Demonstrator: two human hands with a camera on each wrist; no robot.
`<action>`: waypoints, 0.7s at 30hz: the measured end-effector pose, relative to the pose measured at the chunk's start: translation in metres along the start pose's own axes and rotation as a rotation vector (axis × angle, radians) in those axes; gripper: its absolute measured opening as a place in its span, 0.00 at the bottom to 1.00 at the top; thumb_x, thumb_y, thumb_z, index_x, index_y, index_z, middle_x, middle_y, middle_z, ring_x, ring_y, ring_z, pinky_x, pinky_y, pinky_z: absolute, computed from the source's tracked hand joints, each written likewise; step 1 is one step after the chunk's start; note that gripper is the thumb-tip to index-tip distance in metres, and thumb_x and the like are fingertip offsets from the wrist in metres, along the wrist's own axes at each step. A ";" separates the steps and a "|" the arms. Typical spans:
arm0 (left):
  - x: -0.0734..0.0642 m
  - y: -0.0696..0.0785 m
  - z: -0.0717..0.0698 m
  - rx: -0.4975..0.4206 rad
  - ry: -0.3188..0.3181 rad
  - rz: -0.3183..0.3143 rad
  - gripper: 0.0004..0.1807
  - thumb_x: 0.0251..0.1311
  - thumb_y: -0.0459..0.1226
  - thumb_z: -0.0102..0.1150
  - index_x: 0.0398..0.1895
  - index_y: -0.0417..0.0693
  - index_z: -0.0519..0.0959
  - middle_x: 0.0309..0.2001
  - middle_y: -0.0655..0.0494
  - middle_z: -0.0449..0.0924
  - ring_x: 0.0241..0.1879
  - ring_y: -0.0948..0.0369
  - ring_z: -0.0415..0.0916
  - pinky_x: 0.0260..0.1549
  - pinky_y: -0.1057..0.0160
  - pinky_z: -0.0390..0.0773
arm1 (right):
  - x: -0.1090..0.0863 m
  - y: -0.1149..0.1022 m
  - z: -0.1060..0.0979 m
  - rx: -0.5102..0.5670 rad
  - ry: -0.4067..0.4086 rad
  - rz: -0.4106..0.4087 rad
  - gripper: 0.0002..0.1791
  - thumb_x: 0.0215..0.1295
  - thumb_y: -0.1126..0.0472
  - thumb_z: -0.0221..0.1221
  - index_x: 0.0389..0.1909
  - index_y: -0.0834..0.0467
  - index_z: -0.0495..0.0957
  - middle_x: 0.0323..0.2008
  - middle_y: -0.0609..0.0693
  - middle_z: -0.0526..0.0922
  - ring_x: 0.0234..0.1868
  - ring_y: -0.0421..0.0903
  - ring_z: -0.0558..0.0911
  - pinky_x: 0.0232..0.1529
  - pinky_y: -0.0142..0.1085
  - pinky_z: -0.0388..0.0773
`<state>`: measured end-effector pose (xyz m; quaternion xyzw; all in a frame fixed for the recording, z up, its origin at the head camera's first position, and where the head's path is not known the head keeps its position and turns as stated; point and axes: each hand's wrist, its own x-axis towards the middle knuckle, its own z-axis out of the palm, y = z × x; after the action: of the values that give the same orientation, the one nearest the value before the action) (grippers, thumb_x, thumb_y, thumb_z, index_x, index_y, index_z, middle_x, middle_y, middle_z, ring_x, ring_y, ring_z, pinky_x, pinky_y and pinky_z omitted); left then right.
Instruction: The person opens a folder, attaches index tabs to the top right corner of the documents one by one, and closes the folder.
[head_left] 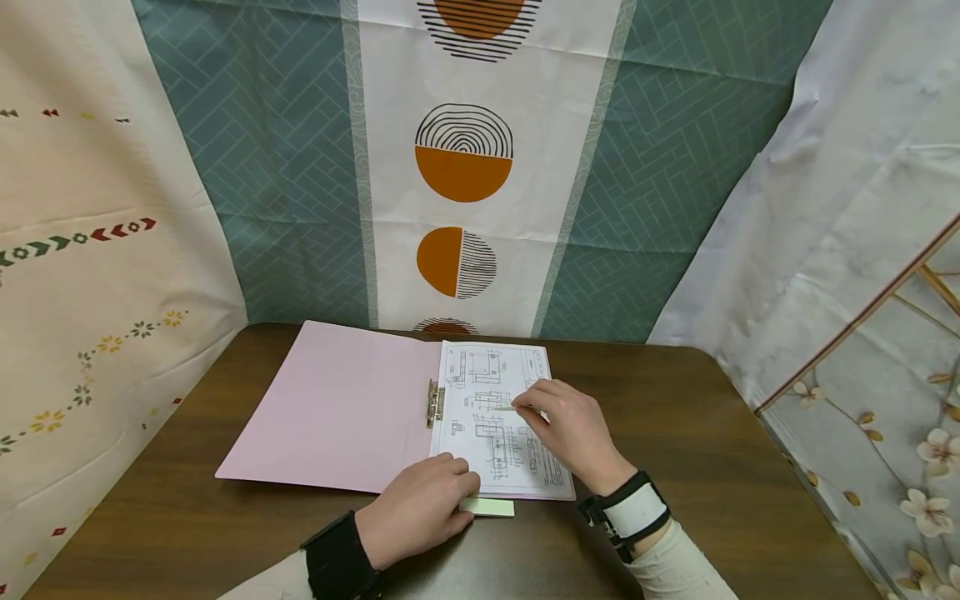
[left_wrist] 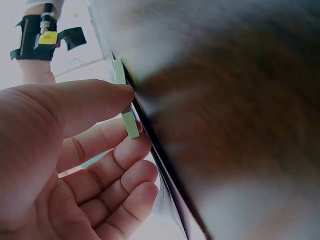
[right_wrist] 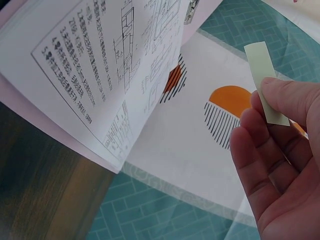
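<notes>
An open pink folder lies on the table, with a sheet of technical drawings on its right side. At the folder's lower edge my left hand pinches a pale green sticky note pad between thumb and fingers. In the left wrist view, the pad's thin edge shows beneath the thumb. Over the drawings, my right hand pinches one pale green sticky note between thumb and index finger. Its other fingers are loosely bent, and the note stands apart from the page in the right wrist view.
A metal lever clip sits at the folder's spine, beside the stacked sheets. The brown wooden table extends to both sides. Behind it hangs a patterned curtain, with pale cloths at left and right.
</notes>
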<state>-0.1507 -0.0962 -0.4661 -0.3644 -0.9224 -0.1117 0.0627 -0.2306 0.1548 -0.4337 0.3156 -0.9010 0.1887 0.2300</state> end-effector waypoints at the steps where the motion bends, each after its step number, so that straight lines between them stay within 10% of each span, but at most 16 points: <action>1: 0.000 0.000 0.000 0.002 -0.001 0.001 0.11 0.61 0.40 0.82 0.35 0.55 0.84 0.29 0.69 0.71 0.30 0.67 0.67 0.30 0.69 0.69 | 0.000 0.000 0.000 0.000 -0.001 0.001 0.13 0.62 0.66 0.81 0.43 0.49 0.93 0.39 0.39 0.89 0.42 0.39 0.85 0.43 0.39 0.85; 9: 0.000 0.001 -0.003 -0.010 -0.028 -0.002 0.11 0.62 0.41 0.83 0.39 0.53 0.87 0.31 0.68 0.75 0.31 0.67 0.68 0.32 0.68 0.70 | 0.000 0.000 -0.001 -0.007 0.001 0.001 0.12 0.63 0.66 0.80 0.44 0.49 0.93 0.39 0.39 0.89 0.42 0.39 0.85 0.43 0.39 0.85; 21: 0.021 -0.009 -0.010 0.103 0.113 -0.088 0.16 0.68 0.42 0.77 0.51 0.41 0.89 0.48 0.48 0.87 0.47 0.52 0.84 0.50 0.54 0.83 | 0.000 0.004 0.003 -0.039 -0.040 0.026 0.18 0.66 0.67 0.78 0.55 0.51 0.91 0.44 0.44 0.90 0.39 0.40 0.82 0.40 0.37 0.84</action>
<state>-0.1720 -0.0910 -0.4535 -0.3128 -0.9371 -0.0872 0.1284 -0.2342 0.1568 -0.4371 0.3030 -0.9129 0.1678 0.2158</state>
